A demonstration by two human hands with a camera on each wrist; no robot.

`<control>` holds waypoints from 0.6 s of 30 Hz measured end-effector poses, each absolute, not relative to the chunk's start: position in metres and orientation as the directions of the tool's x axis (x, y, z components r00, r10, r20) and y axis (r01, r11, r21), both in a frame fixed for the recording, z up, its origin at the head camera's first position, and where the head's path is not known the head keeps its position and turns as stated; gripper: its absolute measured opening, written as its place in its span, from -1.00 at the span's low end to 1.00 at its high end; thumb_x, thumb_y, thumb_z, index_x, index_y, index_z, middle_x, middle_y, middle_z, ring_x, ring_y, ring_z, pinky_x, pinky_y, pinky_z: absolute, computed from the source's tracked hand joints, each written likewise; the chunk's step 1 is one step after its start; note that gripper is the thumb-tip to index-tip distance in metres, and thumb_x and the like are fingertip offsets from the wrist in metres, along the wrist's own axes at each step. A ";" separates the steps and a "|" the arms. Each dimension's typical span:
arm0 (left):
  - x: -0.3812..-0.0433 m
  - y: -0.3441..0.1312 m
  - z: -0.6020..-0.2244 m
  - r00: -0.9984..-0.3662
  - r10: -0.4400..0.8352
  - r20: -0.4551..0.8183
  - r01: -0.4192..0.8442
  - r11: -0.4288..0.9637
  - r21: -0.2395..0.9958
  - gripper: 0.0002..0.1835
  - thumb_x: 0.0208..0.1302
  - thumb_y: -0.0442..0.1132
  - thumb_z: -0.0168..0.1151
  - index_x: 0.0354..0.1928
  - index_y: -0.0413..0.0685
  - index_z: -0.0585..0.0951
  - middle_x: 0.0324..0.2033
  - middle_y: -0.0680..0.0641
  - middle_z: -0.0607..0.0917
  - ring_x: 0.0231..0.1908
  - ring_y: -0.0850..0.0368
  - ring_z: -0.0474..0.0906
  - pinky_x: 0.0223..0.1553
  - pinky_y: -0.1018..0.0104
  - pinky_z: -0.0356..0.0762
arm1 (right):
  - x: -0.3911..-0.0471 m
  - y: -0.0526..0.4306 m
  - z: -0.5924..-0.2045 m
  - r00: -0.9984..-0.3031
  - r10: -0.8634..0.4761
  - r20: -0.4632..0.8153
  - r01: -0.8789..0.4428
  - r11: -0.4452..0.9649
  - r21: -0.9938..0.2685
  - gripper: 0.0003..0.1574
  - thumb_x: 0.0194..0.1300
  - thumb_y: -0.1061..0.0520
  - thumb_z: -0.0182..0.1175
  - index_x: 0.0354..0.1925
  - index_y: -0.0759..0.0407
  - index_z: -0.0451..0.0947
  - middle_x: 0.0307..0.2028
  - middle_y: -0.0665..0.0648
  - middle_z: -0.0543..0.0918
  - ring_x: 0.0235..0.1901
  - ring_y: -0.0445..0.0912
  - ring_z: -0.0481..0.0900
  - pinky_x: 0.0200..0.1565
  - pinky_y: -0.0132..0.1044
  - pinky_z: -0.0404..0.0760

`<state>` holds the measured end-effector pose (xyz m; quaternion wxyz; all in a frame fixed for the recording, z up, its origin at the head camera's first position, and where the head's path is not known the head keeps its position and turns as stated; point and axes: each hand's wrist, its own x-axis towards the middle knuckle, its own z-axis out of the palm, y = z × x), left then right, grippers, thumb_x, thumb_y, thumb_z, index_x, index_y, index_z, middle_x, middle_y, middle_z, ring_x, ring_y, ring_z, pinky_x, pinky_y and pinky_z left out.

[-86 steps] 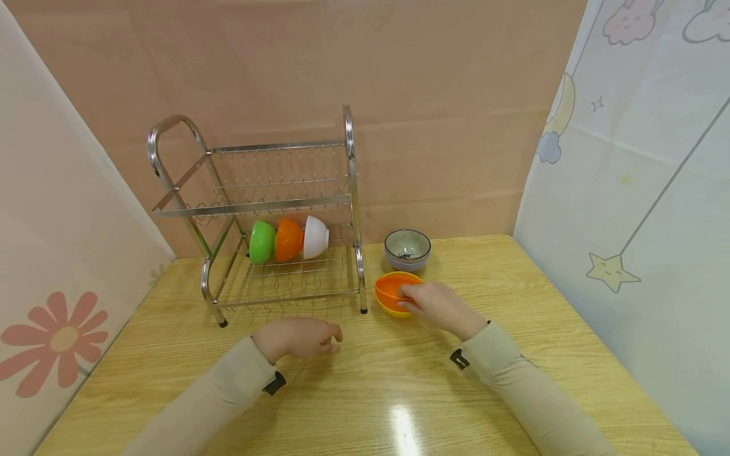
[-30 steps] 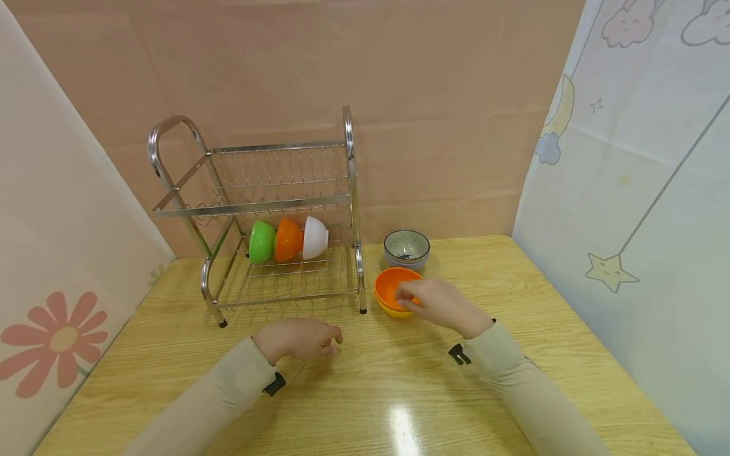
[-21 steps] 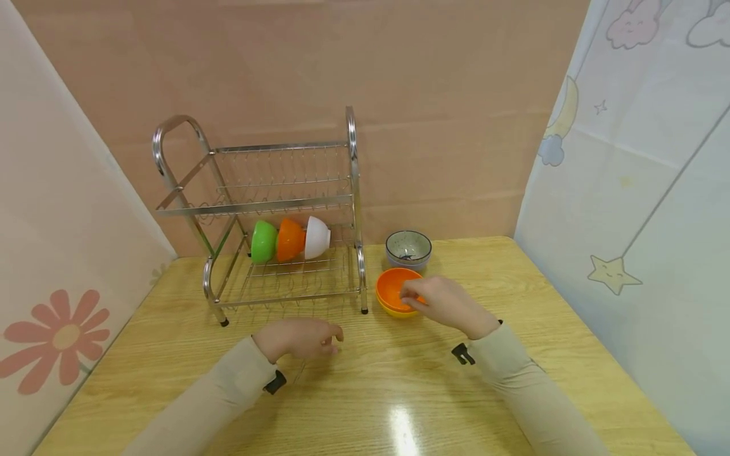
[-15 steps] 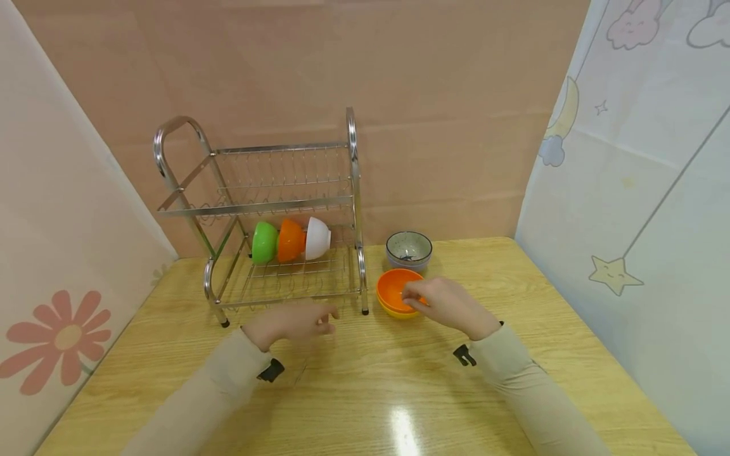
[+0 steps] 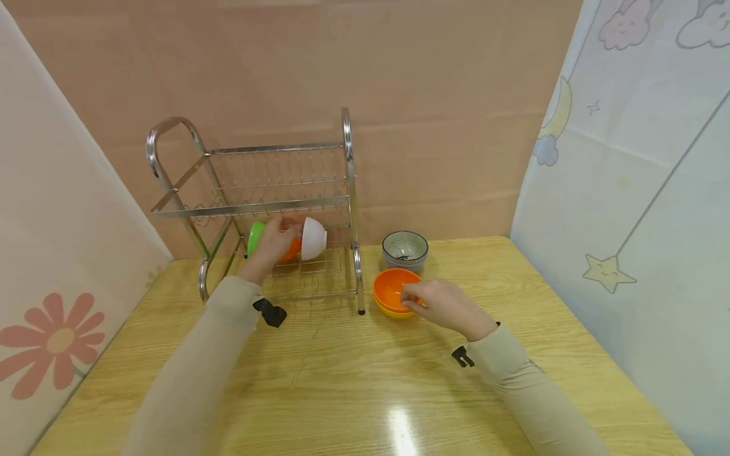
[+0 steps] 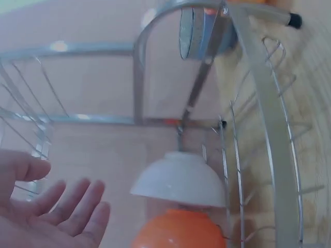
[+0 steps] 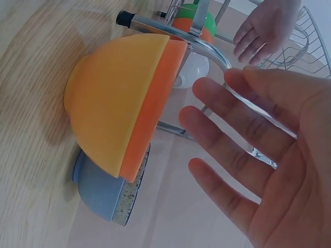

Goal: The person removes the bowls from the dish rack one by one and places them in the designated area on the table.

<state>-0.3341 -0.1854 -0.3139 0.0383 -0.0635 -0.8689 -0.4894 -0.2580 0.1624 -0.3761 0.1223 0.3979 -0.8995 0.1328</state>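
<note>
Just changed: my L hand (image 5: pixel 270 246) was over the near table (image 5: pixel 371 380) a moment ago, now it's at the lower tier of the rack (image 5: pixel 348 136), covering part of the green bowl (image 5: pixel 254 235) & orange rack bowl (image 5: pixel 292 251). White bowl (image 5: pixel 313 239) is just right of it. All 3 on their sides, same pos as prev. IMO that puts the work at the rack, R side on hold.

Also: orange bowl (image 5: pixel 390 285) was tilted earlier, now sits nested in yellow bowl (image 5: pixel 393 313), on the table right of the rack. Looks settled AFAICT. Grey bowl (image 5: pixel 404 247) stands just beyond, far side.

L hand: fingers slightly bent, thumb apart from them, nothing gripped. L wrist cam shows a gap to white bowl; can't tell re contact w/ green or orange.

R hand (image 5: pixel 441 304): hangs by the right rim of the nested pair, hardly moved. Fingers loosely curved, spread, holding nothing. R wrist cam shows a gap btwn fingertips & rim.
</note>
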 end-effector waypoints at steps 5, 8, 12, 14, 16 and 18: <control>-0.360 -0.187 -0.319 -0.995 -0.013 0.099 0.075 0.548 0.833 -0.53 0.47 -0.22 -0.08 0.32 -0.32 0.28 0.24 -0.34 0.39 0.24 -0.25 0.33 0.26 -0.08 0.32 | -0.258 0.164 -0.378 -0.645 -0.686 0.337 -0.754 0.642 -0.137 -0.95 0.27 0.10 0.30 -0.33 -0.02 0.59 -0.43 -0.21 0.61 -0.53 -0.36 0.45 -0.40 -0.44 0.51; -0.371 -0.188 -0.325 -0.998 -0.010 0.062 0.046 0.566 0.823 -0.51 0.46 -0.25 -0.11 0.35 -0.33 0.24 0.27 -0.35 0.36 0.26 -0.26 0.30 0.27 -0.08 0.31 | -0.258 0.165 -0.378 -0.643 -0.684 0.343 -0.755 0.642 -0.134 -0.95 0.27 0.10 0.31 -0.33 -0.03 0.59 -0.43 -0.21 0.62 -0.53 -0.36 0.45 -0.40 -0.44 0.52; -0.380 -0.189 -0.335 -1.000 0.001 -0.026 -0.020 0.582 0.813 -0.48 0.45 -0.24 -0.11 0.36 -0.34 0.22 0.31 -0.35 0.32 0.29 -0.25 0.27 0.27 -0.08 0.31 | -0.257 0.165 -0.378 -0.638 -0.685 0.351 -0.758 0.640 -0.129 -0.94 0.26 0.10 0.32 -0.33 -0.04 0.60 -0.43 -0.21 0.62 -0.53 -0.35 0.45 -0.41 -0.44 0.52; -0.382 -0.190 -0.341 -0.998 0.013 -0.060 -0.041 0.590 0.807 -0.47 0.46 -0.22 -0.11 0.37 -0.36 0.22 0.31 -0.37 0.33 0.28 -0.26 0.29 0.25 -0.08 0.34 | -0.257 0.164 -0.379 -0.629 -0.690 0.358 -0.765 0.631 -0.128 -0.94 0.25 0.11 0.32 -0.34 -0.03 0.60 -0.43 -0.19 0.63 -0.53 -0.36 0.46 -0.41 -0.45 0.52; -0.384 -0.191 -0.348 -0.997 0.029 -0.068 -0.037 0.599 0.800 -0.46 0.47 -0.21 -0.11 0.36 -0.39 0.21 0.30 -0.39 0.33 0.28 -0.25 0.30 0.25 -0.06 0.35 | -0.256 0.164 -0.380 -0.615 -0.698 0.367 -0.776 0.618 -0.124 -0.95 0.24 0.12 0.33 -0.34 -0.01 0.61 -0.43 -0.19 0.64 -0.52 -0.37 0.46 -0.40 -0.46 0.53; -0.385 -0.190 -0.354 -0.997 0.037 -0.061 -0.026 0.606 0.795 -0.45 0.48 -0.21 -0.11 0.36 -0.43 0.19 0.29 -0.41 0.33 0.27 -0.27 0.31 0.25 -0.06 0.36 | -0.255 0.164 -0.380 -0.597 -0.706 0.381 -0.790 0.601 -0.123 -0.94 0.24 0.13 0.33 -0.35 0.01 0.61 -0.45 -0.18 0.64 -0.53 -0.37 0.45 -0.41 -0.47 0.53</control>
